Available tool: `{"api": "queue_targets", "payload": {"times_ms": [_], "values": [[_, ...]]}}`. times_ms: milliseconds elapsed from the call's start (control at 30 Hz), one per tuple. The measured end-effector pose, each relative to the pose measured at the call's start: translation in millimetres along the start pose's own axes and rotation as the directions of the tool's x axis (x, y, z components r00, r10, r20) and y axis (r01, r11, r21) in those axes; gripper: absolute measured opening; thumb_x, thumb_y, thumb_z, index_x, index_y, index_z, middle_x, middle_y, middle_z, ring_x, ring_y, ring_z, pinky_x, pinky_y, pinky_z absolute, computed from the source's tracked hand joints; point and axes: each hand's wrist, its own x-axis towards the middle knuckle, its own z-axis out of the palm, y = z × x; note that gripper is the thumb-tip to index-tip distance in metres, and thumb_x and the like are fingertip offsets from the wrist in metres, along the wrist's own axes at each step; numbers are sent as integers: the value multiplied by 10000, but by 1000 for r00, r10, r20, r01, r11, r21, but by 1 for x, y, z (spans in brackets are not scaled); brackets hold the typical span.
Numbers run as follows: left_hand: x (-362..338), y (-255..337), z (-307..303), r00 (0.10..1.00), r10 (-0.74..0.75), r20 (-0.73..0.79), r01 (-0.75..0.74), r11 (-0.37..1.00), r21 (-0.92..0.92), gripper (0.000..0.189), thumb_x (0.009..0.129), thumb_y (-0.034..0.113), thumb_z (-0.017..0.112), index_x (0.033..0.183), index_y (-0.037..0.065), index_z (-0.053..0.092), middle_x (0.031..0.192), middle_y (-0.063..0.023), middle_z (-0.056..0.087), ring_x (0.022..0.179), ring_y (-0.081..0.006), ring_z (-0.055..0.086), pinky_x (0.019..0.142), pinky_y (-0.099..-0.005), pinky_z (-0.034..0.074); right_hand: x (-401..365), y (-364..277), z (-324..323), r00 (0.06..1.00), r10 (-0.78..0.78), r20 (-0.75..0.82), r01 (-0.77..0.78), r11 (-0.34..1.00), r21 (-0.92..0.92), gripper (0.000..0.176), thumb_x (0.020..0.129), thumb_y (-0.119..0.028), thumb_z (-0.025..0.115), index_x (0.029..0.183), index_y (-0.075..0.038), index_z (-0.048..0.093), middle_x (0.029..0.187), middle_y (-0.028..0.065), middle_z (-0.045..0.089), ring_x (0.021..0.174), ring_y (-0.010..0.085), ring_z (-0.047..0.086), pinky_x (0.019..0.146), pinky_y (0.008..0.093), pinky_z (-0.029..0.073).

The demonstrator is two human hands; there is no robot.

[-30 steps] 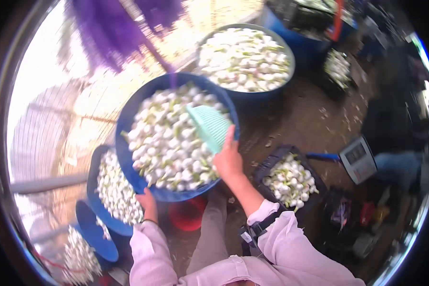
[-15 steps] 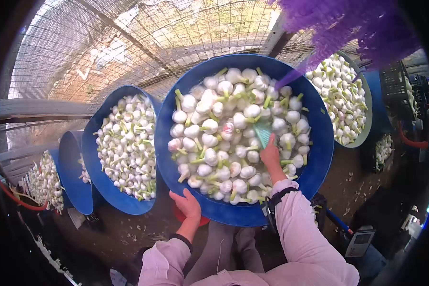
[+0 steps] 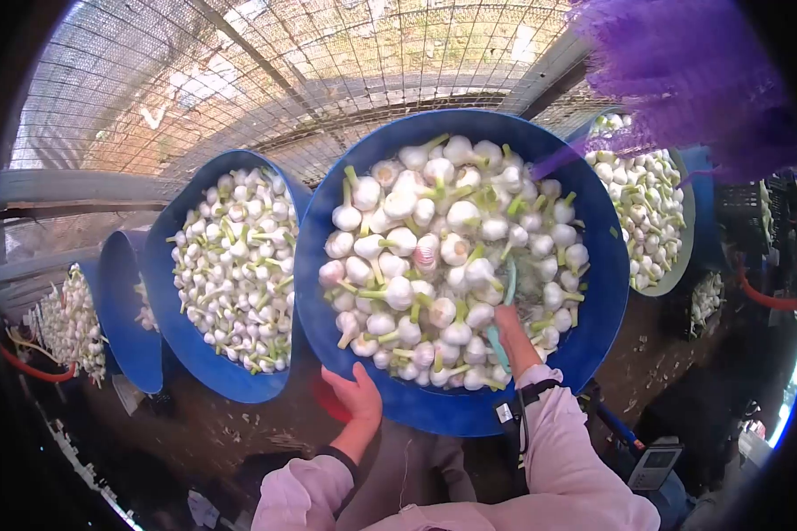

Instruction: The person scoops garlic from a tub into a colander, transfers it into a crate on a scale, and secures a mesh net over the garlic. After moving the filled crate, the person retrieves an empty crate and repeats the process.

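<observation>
Garlic bulbs (image 3: 398, 292) with trimmed green stems float in water in a big round blue tub (image 3: 452, 416) in front of me. My right hand (image 3: 510, 326) is inside the tub, closed round the edge of a teal-green plastic basket (image 3: 498, 351). Garlic and churned water hide most of this basket; in the earlier frame it shows slots. My left hand (image 3: 359, 398) is at the tub's near left outer side, fingers apart and empty. Beside it, partly covered, is a red object (image 3: 329, 400).
Another blue tub (image 3: 239, 385) full of garlic stands to the left, with a smaller blue tub (image 3: 133, 350) beyond it. A pale tub (image 3: 682, 230) of garlic is at right. Purple netting (image 3: 691, 80) hangs at upper right, before a wire mesh wall (image 3: 372, 53). A scale-like display (image 3: 655, 465) sits lower right.
My right hand has moved slightly nearer to me and turned the green basket more edge-on, deeper among the bulbs. The water beside it is now churned. My left hand stays by the tub's side.
</observation>
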Motion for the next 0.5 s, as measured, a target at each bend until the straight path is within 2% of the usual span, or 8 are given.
{"api": "queue_targets", "payload": {"times_ms": [33,100,133,200,233,333,400,500], "values": [[1,-1,0,1000,14,-6,-14,1000,1,598,797,141,521,1230,-90,180,1119,-288,410,992,-384,468,857,-397,373,-7,-15,6,1000,-5,3,5,1000,13,571,657,-9,527,1193,-84,348,1015,103,498,752,240,555,466,401,480],[0,-4,-2,999,45,5,-45,999,15,604,793,131,524,1232,-89,173,1112,-287,417,991,-377,470,858,-399,374,-54,-76,15,925,298,237,-309,951,13,507,663,-16,534,1147,-54,387,929,97,518,736,243,557,478,386,487],[-1,-5,-3,999,47,6,-48,999,11,604,793,131,524,1232,-89,173,1112,-287,417,991,-377,470,858,-399,374,-72,-87,13,926,294,235,-306,952,15,507,663,-16,534,1147,-54,387,929,97,518,736,243,557,478,386,487],[-1,-8,-1,998,62,-5,-62,998,8,596,791,131,529,1223,-90,183,1095,-287,428,988,-380,472,852,-399,377,-102,-99,3,996,-7,84,-3,993,120,416,649,-14,538,1054,-47,450,782,124,537,521,234,541,338,362,456],[-2,-10,-1,998,66,5,-66,998,3,596,791,131,529,1223,-90,183,1095,-287,428,988,-380,472,852,-399,377,-113,-102,-7,997,-9,72,0,993,121,416,649,-14,538,1054,-47,450,782,124,537,521,234,541,338,362,456],[-1,-14,2,998,64,2,-64,997,40,596,793,137,529,1222,-91,184,1084,-289,435,985,-383,474,848,-399,379,-124,-100,-44,987,74,144,-92,988,125,393,647,-18,545,1029,-29,454,739,119,538,482,229,524,333,356,455],[0,-20,2,996,91,-13,-90,994,60,605,795,146,532,1225,-93,181,1085,-291,435,985,-388,474,847,-399,378,-119,-85,-64,920,178,349,-230,966,115,457,656,-31,551,1098,-73,442,869,105,532,670,255,552,438,400,490],[-2,-23,4,996,90,-6,-89,993,74,605,798,153,538,1225,-92,188,1090,-287,435,990,-385,474,846,-403,378,-135,-82,-68,921,184,344,-271,936,226,478,657,-31,546,1119,-83,437,865,102,537,690,261,554,423,428,482]]}}
